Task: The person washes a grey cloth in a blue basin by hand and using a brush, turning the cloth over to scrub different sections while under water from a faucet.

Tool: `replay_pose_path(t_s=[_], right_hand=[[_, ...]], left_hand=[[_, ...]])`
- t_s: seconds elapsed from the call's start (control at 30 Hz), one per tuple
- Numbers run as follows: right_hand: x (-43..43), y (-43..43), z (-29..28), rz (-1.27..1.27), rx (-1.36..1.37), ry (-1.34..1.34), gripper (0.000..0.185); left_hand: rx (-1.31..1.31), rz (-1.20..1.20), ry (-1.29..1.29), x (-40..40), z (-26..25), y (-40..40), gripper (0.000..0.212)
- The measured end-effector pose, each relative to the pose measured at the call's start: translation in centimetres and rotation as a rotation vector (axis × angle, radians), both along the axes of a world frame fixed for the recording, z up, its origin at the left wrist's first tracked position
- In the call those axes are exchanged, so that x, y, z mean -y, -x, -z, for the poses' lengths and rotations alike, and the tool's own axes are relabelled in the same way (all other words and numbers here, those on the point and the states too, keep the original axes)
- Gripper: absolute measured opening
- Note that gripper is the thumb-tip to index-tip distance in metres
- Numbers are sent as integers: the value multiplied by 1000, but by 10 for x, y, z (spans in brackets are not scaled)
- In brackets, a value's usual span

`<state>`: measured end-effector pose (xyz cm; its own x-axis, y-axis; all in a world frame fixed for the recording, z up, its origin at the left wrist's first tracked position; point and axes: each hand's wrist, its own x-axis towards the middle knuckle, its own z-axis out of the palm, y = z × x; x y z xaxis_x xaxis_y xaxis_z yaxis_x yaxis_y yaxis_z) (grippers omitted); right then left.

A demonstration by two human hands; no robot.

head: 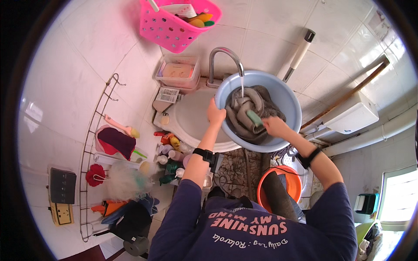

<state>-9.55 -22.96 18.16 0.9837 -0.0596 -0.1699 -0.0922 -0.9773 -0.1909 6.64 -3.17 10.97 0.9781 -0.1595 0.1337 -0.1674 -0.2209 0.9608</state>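
A light blue plastic basin (291, 98) sits over the right part of the white washbasin (196, 109). Soaked grey-brown cloth (272, 111) lies coiled inside it. Water runs onto the cloth from the curved chrome faucet (225, 49). My left hand (217, 113) grips the basin's left rim. Over the cloth, my right hand (275, 126) holds one end of a green oblong scrubbing tool (253, 118), which lies against a folded length of the cloth. The tool's underside is hidden, so I cannot tell whether it has bristles.
Pump bottles (176, 156) crowd the floor side at left, below a wire wall rack (87, 156) hung with brushes and cloths. An orange bucket (295, 187) stands below the basin. A pink basket (163, 29) hangs above. A wooden pole (346, 93) leans at right.
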Motion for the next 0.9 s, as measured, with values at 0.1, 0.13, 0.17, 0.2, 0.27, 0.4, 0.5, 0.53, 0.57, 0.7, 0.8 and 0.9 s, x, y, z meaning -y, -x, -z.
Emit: replay_pose_path(t_s=[0.1,0.13,0.17,0.2,0.27,0.4,0.5,0.53,0.57,0.7,0.8,0.9], right_hand=[[-19,24,-7,29,35,-94,18],[-24,14,-12,82,18,-4,18],[-24,3,-18,135,0,87,18],[-10,-11,-15,150,-8,160,17],[-1,-28,-16,153,-3,215,16],[-24,-5,6,167,-77,136,17],[-49,19,-9,106,-156,127,18],[-34,18,-6,100,-136,176,17],[-14,13,-6,93,-118,225,18],[6,-9,-15,190,-46,270,22],[0,7,-6,40,-126,89,23],[18,5,-31,31,-211,7,22]], left_hand=[[15,-38,-12,-3,1,-2,60],[16,-22,-28,-1,-1,-3,61],[16,-6,-45,1,-2,-2,63],[24,7,-44,9,-3,0,63],[125,-101,-50,11,2,-2,55],[47,-71,20,4,14,-7,54],[-38,-65,-79,-2,7,-6,68],[-38,-49,-58,3,4,-4,67],[-39,-34,-37,8,1,-1,67],[66,-53,-48,6,4,-5,57],[-42,-12,-79,6,-2,-1,65],[-15,-32,-99,-3,2,-3,64]])
